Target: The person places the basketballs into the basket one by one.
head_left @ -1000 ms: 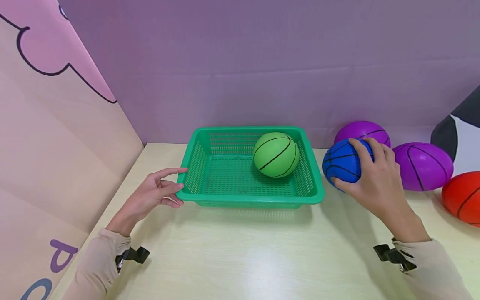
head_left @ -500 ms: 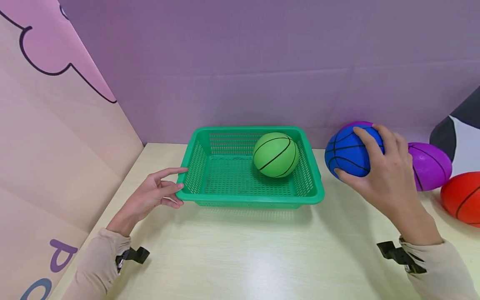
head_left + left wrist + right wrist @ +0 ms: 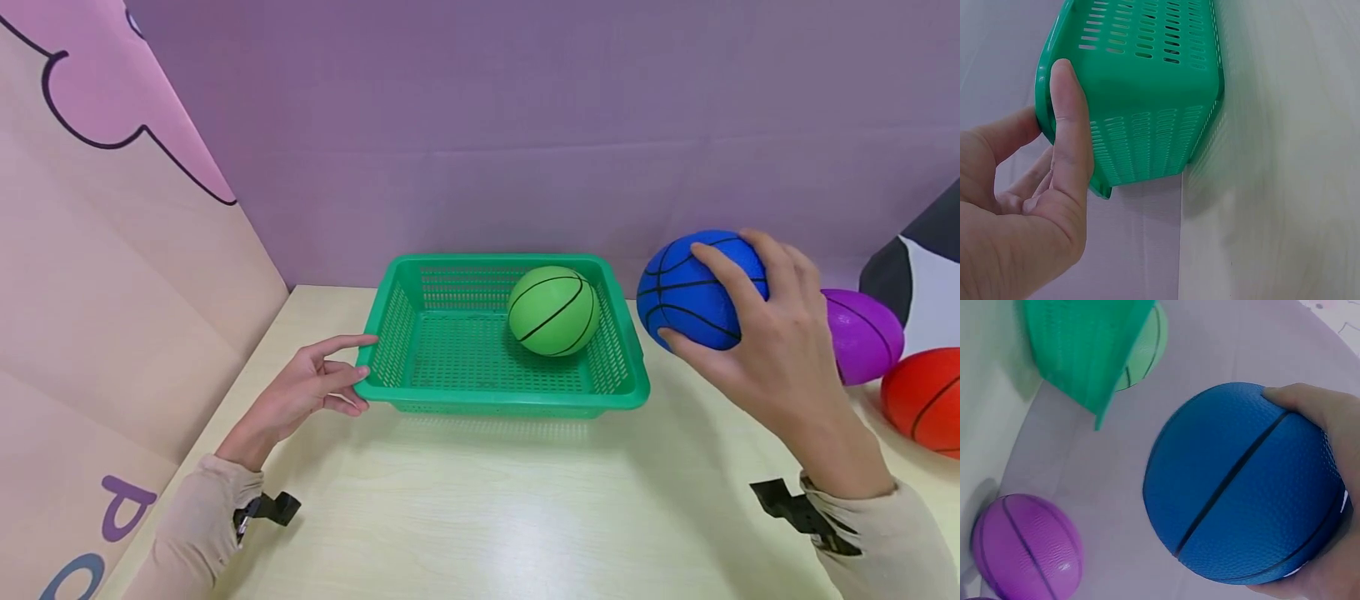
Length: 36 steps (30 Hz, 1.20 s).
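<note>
My right hand (image 3: 783,342) grips a small blue basketball (image 3: 693,292), fingers over its top and right side and thumb low at its front. The ball hangs above the table, right of a green plastic basket (image 3: 487,400). In the right wrist view the same blue basketball (image 3: 1235,487) fills the grasp. My left hand (image 3: 300,387) holds the basket's left rim near the front corner. In the left wrist view the rim of the basket (image 3: 1135,84) sits between that hand's thumb and fingers. A green basketball (image 3: 553,311) lies in the right part of the basket.
To the right, a purple ball (image 3: 862,333) and a red ball (image 3: 926,400) rest on the pale wooden table (image 3: 480,508). Another purple ball (image 3: 1029,547) shows in the right wrist view. A purple backdrop (image 3: 480,125) stands behind the basket, and a printed panel (image 3: 112,292) stands at left.
The right hand has lifted the blue basketball up off the table, away from the purple balls; the rear purple ball is now hidden behind it in the head view. Left hand and basket stay put.
</note>
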Motion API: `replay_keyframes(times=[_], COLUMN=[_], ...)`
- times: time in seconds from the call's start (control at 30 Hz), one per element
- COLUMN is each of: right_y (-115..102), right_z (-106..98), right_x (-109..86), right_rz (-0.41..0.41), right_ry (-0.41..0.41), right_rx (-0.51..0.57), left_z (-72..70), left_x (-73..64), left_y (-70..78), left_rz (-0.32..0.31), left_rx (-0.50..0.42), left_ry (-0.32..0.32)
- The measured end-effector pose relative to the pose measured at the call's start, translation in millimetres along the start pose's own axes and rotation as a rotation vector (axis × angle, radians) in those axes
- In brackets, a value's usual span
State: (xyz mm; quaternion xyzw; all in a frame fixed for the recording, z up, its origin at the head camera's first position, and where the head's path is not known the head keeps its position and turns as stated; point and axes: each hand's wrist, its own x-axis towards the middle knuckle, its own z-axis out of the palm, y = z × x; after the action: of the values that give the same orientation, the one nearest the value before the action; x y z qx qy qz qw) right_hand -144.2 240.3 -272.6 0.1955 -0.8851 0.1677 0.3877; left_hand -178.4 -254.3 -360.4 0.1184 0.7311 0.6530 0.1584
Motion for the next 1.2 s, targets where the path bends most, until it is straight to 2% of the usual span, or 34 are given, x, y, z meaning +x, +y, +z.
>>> replay_keyframes(times=[0.33,0.5,0.77,0.9,1.03,1.2], right_y=[-26,-38,-52,-54,-58,-65], right_z=[8,12,29,39,49,68], right_x=[19.3,29.1,50.3,57.1,64.5,78.8], right_rz=[-0.077,-0.074,0.000,0.031,0.047,0.072], right_ry=[0.027,-0.007,-0.121,-0.173,-0.191,-0.221], right_rx=[0.081,0.135,0.251,0.276,0.317,0.436], left_z=[-1.2,-1.2,1.0,4.2,5.6,4.4], left_x=[-1.0,-0.8,0.9,3.1,4.9,4.9], left_y=[-0.9,-1.3,0.0,-0.1,1.6,3.2], left_rz=[0.008,0.012,0.006,0.003,0.002,0.006], left_rx=[0.021,0.021,0.025,0.024,0.024,0.025], left_ry=[-0.005,-0.009,-0.009,-0.011,-0.017,-0.016])
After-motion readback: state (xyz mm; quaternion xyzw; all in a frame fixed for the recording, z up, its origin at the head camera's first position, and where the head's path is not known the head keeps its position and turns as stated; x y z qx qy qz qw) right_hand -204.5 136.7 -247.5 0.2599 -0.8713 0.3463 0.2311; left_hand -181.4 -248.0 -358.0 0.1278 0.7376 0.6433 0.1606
